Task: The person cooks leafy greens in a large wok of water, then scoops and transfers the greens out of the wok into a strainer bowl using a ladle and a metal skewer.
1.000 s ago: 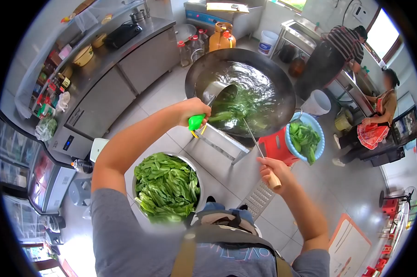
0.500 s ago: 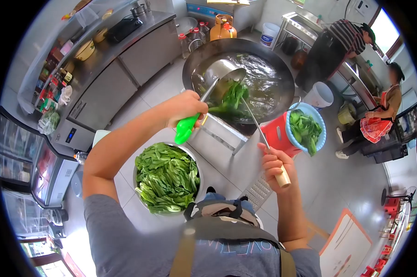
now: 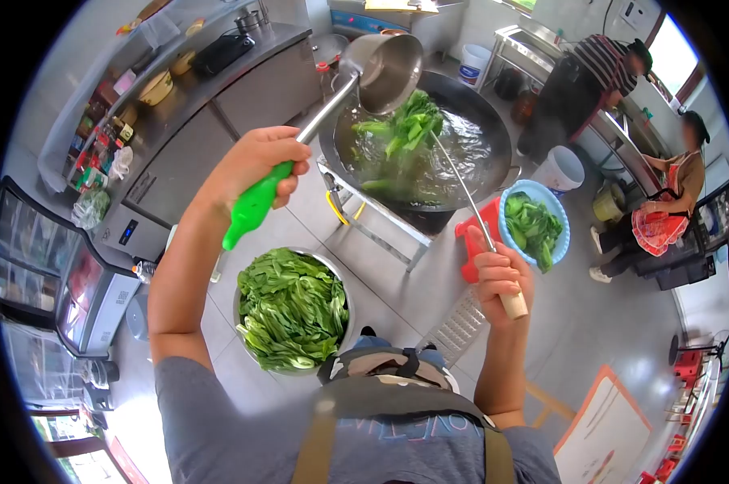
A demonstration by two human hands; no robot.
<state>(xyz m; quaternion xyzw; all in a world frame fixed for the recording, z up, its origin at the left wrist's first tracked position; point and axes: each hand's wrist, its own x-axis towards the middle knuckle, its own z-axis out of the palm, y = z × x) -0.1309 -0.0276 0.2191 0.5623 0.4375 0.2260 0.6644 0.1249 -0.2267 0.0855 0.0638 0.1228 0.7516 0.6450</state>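
My left hand [image 3: 260,169] grips the green handle of a deep metal ladle [image 3: 390,73]. Its bowl is tipped above the left rim of a big wok [image 3: 497,121], clear of the liquid. In my right hand [image 3: 501,278] is a long cooking tool [image 3: 468,192] with a wooden handle and thin metal shaft. Leafy greens [image 3: 413,125] sit at its far end, raised over the steaming liquid, and hide its head. More greens show below them in the wok. A blue basket [image 3: 564,242] of wet, dark greens stands near my right hand.
At my feet a metal basin [image 3: 350,302] holds a heap of greens. A metal stand [image 3: 372,234] supports the wok. A red plastic item [image 3: 471,254] is under the basket. Two people [image 3: 578,89] work at the right; a steel counter [image 3: 211,105] runs along the left.
The ladle has risen out of the wok, up and left, and its bowl has tipped. The greens at the tool's end have moved up, while my right hand shifted slightly right.
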